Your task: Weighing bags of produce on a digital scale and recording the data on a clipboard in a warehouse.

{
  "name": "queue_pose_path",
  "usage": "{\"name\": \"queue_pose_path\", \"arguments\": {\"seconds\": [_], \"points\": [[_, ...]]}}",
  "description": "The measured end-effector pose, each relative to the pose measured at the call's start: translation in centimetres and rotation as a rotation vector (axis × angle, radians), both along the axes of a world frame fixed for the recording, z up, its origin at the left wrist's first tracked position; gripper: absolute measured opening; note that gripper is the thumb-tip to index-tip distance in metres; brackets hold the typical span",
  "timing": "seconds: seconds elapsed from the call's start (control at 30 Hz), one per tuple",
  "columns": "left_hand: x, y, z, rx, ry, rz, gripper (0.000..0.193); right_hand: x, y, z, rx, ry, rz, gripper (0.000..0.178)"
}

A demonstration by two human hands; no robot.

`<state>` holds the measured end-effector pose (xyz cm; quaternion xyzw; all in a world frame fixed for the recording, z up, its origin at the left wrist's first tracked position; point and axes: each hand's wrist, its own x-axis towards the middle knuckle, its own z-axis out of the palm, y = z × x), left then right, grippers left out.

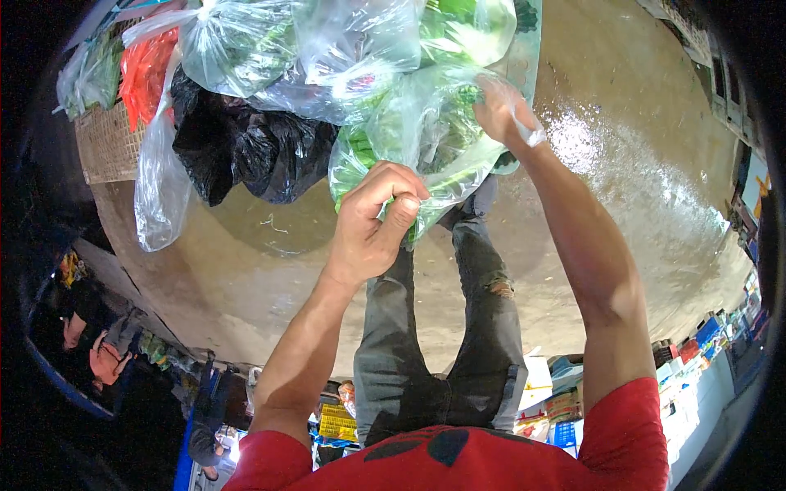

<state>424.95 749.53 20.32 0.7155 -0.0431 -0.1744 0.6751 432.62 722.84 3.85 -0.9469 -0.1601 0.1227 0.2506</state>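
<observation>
A clear plastic bag of leafy greens (446,135) lies in front of me at the near edge of a pile of bags. My left hand (372,221) pinches the near edge of this bag between thumb and bent fingers. At the bag's far right side is my right hand (501,114), its fingers curled at the plastic and partly veiled by it. A whitish scrap of film shows at my right wrist. Dark green leaves are visible through the plastic.
More clear bags of greens (237,49) are heaped behind and to the left. Beside them are a black plastic bag (246,143), a red bag (147,74) and a hanging clear bag (162,192). The concrete floor (647,188) looks wet at right. A yellow crate (338,423) stands behind me.
</observation>
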Motion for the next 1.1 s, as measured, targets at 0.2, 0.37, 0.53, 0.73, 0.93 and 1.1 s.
{"name": "queue_pose_path", "arguments": {"seconds": [0.2,0.37,0.53,0.73,0.93,1.1], "points": [[-0.7,-0.2,0.5,0.057,0.067,0.067,0.015,-2.5,2.1,11.7,0.262,0.236,-0.216,0.040],[-3.6,-1.4,2.4,-0.131,0.455,0.472,0.056,-6.5,4.7,23.0,0.456,0.264,-0.287,0.035],[-6.6,-1.0,7.5,-1.043,1.046,0.551,0.067,-10.2,9.4,32.3,0.349,0.293,0.093,0.046],[-8.2,1.3,10.0,-1.374,1.065,0.331,0.057,-12.7,10.9,38.2,0.407,0.263,-0.236,0.071],[-7.4,2.8,14.1,-1.262,0.935,0.174,0.051,-13.4,13.5,42.7,0.320,0.079,-0.329,0.076],[-7.6,1.8,19.5,-1.255,1.005,0.183,0.038,-14.5,14.0,47.0,0.076,-0.127,-0.211,0.041]]}}
